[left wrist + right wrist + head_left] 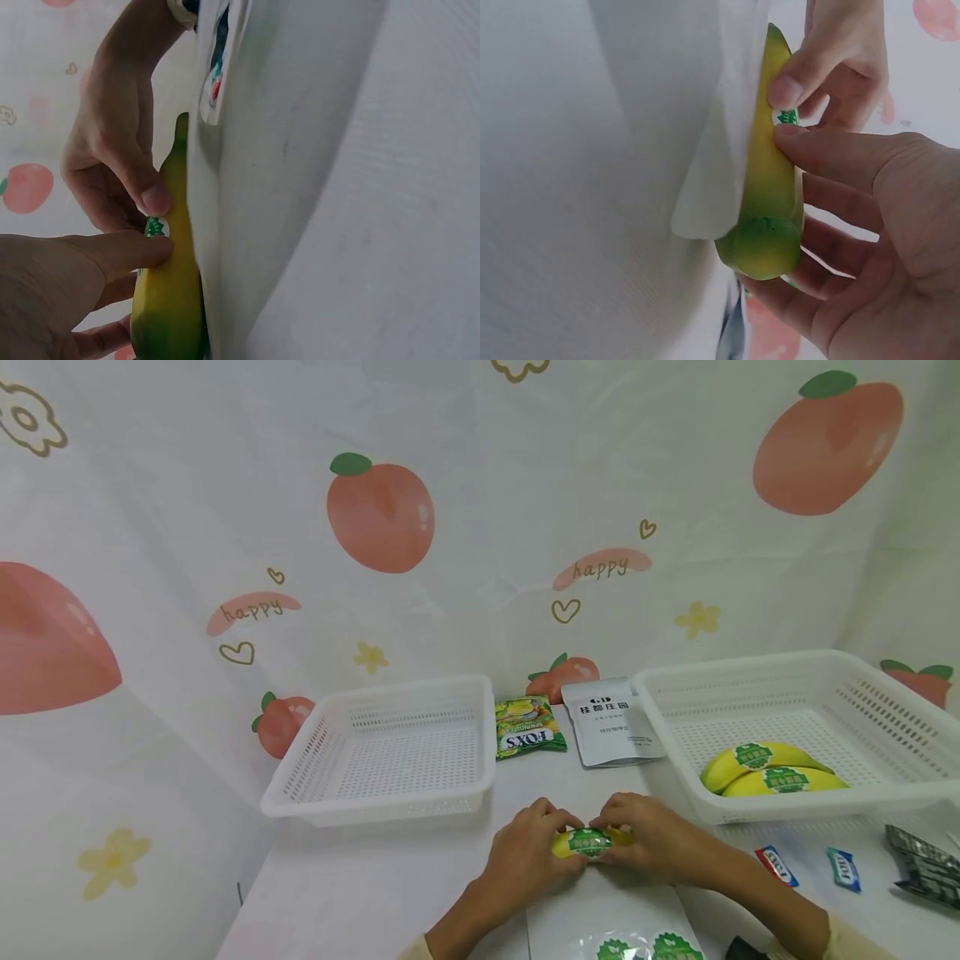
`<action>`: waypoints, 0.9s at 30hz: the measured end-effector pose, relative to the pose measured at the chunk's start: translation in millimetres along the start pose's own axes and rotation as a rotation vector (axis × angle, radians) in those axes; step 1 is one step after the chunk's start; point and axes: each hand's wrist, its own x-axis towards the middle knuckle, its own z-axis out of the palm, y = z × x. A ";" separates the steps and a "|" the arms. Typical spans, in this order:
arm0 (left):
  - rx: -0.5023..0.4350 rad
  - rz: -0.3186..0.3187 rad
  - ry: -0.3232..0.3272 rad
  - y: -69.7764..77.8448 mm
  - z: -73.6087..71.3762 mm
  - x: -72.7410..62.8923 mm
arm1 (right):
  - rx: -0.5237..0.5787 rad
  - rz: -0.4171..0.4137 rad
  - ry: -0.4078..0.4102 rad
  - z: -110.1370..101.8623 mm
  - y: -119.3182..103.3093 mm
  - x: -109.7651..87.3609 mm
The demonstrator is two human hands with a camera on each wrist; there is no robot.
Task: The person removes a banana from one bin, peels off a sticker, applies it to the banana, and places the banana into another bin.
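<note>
A yellow banana with greenish ends lies across between both hands, above a white sticker sheet. On the banana is a green-and-white sticker. My left hand holds the banana's left part between thumb and fingers, while my right hand grips its right part the same way. In the left wrist view, the left thumb presses at the sticker's edge. Seen from the right wrist, the right thumb lies at the other edge, with its fingers behind the banana.
A white basket stands at the left; another basket at the right contains stickered bananas. Between them lie a green FOX'S packet and a silver pouch. Small wrapped candies and a black packet lie right.
</note>
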 end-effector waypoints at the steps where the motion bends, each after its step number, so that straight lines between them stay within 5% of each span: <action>1: -0.008 0.002 0.002 -0.9 0.0 0.1 | 0.012 -0.005 -0.007 -1.5 0.3 0.1; 16: -0.023 -0.001 0.034 -2.5 -4.9 -1.6 | 0.152 0.003 -0.008 -5.7 7.1 -2.0; 27: -0.021 -0.018 0.047 -1.0 -7.5 -2.2 | 0.124 0.001 0.013 -8.5 9.5 -0.7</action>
